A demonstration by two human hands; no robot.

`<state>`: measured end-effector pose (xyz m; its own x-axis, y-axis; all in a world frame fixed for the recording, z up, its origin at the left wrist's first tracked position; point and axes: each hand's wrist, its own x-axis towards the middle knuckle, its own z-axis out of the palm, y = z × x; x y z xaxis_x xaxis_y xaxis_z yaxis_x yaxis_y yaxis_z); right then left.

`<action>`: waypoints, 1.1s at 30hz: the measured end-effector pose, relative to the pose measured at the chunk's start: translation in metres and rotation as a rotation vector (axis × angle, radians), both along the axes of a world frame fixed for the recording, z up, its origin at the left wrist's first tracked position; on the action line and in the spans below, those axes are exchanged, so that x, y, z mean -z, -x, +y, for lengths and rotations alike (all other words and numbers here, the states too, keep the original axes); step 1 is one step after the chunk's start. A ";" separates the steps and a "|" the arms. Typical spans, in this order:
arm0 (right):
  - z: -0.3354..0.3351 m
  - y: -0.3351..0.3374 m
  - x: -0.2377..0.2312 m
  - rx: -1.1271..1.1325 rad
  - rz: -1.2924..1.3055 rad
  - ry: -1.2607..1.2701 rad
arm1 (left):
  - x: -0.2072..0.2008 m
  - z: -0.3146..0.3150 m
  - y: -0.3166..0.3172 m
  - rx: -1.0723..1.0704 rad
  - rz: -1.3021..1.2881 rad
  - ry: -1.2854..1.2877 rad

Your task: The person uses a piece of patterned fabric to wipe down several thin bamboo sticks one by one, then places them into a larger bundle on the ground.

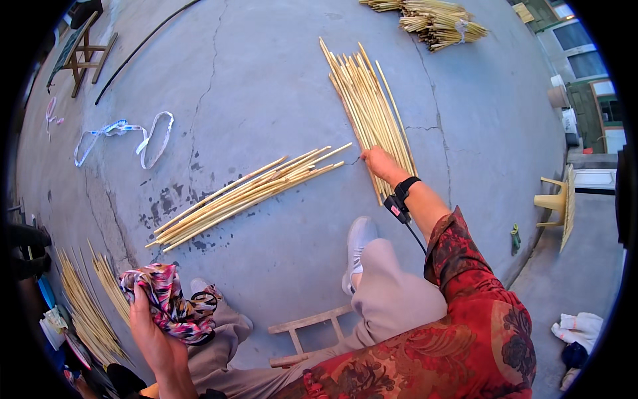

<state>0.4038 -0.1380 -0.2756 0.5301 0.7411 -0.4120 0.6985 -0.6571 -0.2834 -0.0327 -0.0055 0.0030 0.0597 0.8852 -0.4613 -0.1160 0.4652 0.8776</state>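
Bunched in my left hand (156,342) is a multicoloured patterned cloth (163,299), held over my left knee. My right hand (383,164), with a dark strap and small device at the wrist, reaches down over a pile of straw-coloured stalks (369,103). Its fingers are closed at the pile's left edge; whatever is between them is hidden. A smaller batch of stalks (246,197) lies slantwise to the left, its right ends close to my right fingers.
Tied stalk bundles (442,23) lie at the far right. More stalks (86,306) rest at lower left. White-blue strips (119,130), a dark hose (143,46) and a folding wooden stand (83,56) are farther left. A low wooden stool (292,336) is beneath me; a yellow chair (561,203) stands right.
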 end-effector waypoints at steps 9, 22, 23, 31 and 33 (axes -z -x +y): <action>0.013 -0.003 -0.027 0.008 0.025 0.079 | 0.000 -0.003 -0.002 0.050 -0.057 -0.011; 0.106 0.142 -0.005 -0.794 -0.002 -0.461 | -0.006 0.000 0.028 -0.062 -0.212 -0.144; 0.111 0.156 -0.002 -0.866 0.000 -0.500 | -0.006 -0.001 0.031 -0.072 -0.200 -0.147; 0.152 0.194 0.021 -0.756 -0.111 -0.560 | -0.007 -0.001 0.034 -0.233 -0.107 -0.147; 0.156 0.193 0.027 -0.772 -0.115 -0.403 | -0.006 -0.001 0.041 -0.212 -0.114 -0.135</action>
